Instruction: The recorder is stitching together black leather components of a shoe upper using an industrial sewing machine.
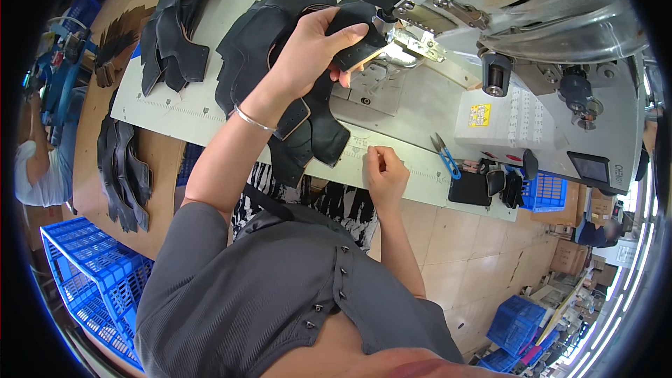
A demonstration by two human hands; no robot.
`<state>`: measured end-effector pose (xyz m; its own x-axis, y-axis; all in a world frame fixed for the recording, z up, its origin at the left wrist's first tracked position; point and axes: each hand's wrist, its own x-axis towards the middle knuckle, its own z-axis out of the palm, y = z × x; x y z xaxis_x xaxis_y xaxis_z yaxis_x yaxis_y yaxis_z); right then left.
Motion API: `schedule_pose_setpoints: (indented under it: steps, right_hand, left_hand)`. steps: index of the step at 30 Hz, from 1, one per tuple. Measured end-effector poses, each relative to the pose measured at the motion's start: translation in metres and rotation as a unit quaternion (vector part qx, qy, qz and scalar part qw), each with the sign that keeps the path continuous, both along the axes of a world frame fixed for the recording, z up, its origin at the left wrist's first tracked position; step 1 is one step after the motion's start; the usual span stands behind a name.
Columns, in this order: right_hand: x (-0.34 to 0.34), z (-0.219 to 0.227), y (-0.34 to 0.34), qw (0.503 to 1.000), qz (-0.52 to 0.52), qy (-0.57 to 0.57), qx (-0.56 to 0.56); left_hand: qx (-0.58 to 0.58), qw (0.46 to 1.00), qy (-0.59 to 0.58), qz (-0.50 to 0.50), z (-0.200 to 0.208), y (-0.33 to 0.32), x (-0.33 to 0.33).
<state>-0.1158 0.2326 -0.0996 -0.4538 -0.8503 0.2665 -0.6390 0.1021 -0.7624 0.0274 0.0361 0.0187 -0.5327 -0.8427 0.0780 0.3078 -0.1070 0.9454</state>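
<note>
My left hand (315,45) is closed on a black leather piece (360,49) with a pale cut edge, its thumb on top and fingertips underneath. This piece is up against the lit working parts (413,45) of a grey industrial machine, which looks like a sewing machine. Below my left wrist, a heap of similar black leather pieces (245,63) lies on the pale worktable (413,154), some overhanging its front edge. My right hand (387,175) is at that edge, fingers curled together; whatever they may hold is hidden.
Blue-handled thread snips (446,159) and a black flat object (469,189) lie at the right. More leather pieces sit in stacks at the far left (175,35) and on a brown side table (124,168). Blue crates (98,273) stand lower left. Another person (45,161) works at the left.
</note>
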Motion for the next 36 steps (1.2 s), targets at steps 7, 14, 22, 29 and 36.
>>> schedule_pose_setpoints:
  steps: [7,14,22,29,36]
  right_hand:
    - [0.0,0.0,-0.001,1.0,-0.009,-0.002,-0.004]
    - [-0.001,0.0,-0.002,1.0,-0.015,0.0,-0.01]
    - [-0.001,0.0,-0.002,1.0,-0.007,0.013,-0.008]
    - [0.0,0.002,-0.002,1.0,-0.009,0.01,0.001]
    - [0.0,0.003,-0.001,1.0,-0.002,0.012,0.008]
  left_hand:
    - [0.02,0.995,0.047,0.083,-0.002,0.027,-0.011]
    - [0.036,0.985,0.069,0.157,-0.005,0.051,-0.029]
    - [0.008,0.972,0.133,0.192,-0.017,0.049,-0.04]
    - [0.008,0.972,0.112,0.204,-0.014,0.049,-0.042]
    - [0.01,0.97,0.055,0.236,-0.008,0.046,-0.044]
